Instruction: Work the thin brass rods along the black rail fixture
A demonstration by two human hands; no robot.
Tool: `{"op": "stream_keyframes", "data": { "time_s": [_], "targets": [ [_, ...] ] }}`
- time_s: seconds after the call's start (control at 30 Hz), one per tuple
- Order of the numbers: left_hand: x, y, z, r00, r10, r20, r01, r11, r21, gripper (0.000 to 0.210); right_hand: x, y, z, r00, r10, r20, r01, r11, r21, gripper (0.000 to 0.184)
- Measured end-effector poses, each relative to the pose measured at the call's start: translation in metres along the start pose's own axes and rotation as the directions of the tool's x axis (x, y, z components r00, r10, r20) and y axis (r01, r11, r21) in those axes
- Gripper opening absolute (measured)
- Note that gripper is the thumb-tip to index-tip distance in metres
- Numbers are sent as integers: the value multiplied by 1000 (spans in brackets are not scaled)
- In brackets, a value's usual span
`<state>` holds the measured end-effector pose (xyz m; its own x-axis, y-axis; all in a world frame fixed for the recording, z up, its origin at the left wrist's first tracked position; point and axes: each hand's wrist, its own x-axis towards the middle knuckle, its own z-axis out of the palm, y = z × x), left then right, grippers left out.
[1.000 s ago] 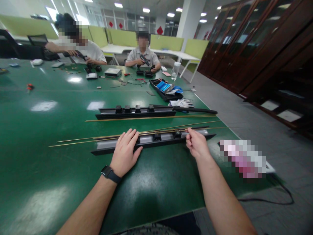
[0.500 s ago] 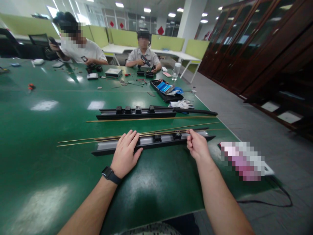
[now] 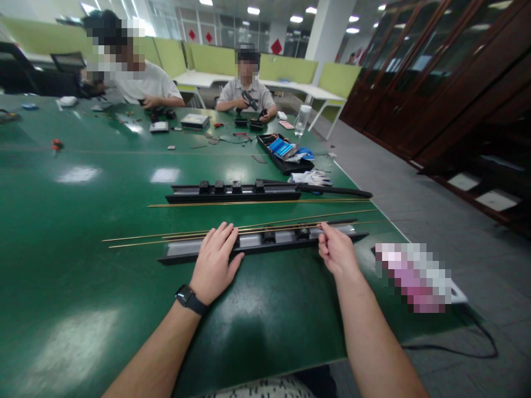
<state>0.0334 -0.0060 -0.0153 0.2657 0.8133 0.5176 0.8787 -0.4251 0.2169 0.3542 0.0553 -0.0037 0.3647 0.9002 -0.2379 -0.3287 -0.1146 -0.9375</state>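
Sliding rod: the lower brass rod [image 3: 141, 244] lies along the near rail [image 3: 269, 248] at mid-frame; its left end is nearer the rail's left end than a second ago, so it seems to be travelling lengthwise rightward.
Near rail: keeps its place under the hands, with black blocks [image 3: 303, 232] inside its channel.
Right hand [image 3: 334, 246]: right of centre, fingers curled, thumb and forefinger narrowed to a pinch, seemingly on the lower brass rod.
Left hand [image 3: 215, 254]: left of centre, laid flat across rail and rods, fingers extended, gripping nothing visible; its spot is unchanged, which suggests steadying.
Upper brass rod [image 3: 311, 218]: slants across behind, its left end hardly shifted.
Far rail [image 3: 232, 197]: above centre, unmoved, blocks along it.
Desk [image 3: 269, 320]: green, carrying gloves [image 3: 311, 177] and a black tray [image 3: 305, 167] right of upper centre.
Co-workers: one person [image 3: 155, 85] at upper left has shifted an arm, now blurred; another person [image 3: 263, 97] sits at upper centre.
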Motion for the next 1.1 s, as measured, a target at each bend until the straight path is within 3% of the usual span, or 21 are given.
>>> {"op": "stream_keyframes", "data": {
  "time_s": [0.43, 0.63, 0.8, 1.0, 1.1],
  "targets": [
    [0, 1, -1, 1000, -5, 1, 5, 1000, -11, 57, -4, -2, 2, 1000, 12, 28, -11, 1000, -29, 38],
    [0, 2, -2, 1000, -12, 7, 12, 1000, -21, 57, -5, -5, 2, 999, -11, -45, 11, 1000, 0, 35],
    [1, 4, -4, 1000, -14, 12, 14, 1000, -2, 54, -5, -4, 2, 999, 29, 17, -28, 999, -31, 37],
    [1, 3, -4, 1000, -19, 14, 19, 1000, -5, 55, -2, -3, -1, 998, -11, -57, 10, 1000, -5, 35],
    [2, 3, -4, 1000, -20, 17, 20, 1000, -9, 55, -3, -3, 0, 999, -5, -33, 4, 1000, -18, 36]
  ]
}}
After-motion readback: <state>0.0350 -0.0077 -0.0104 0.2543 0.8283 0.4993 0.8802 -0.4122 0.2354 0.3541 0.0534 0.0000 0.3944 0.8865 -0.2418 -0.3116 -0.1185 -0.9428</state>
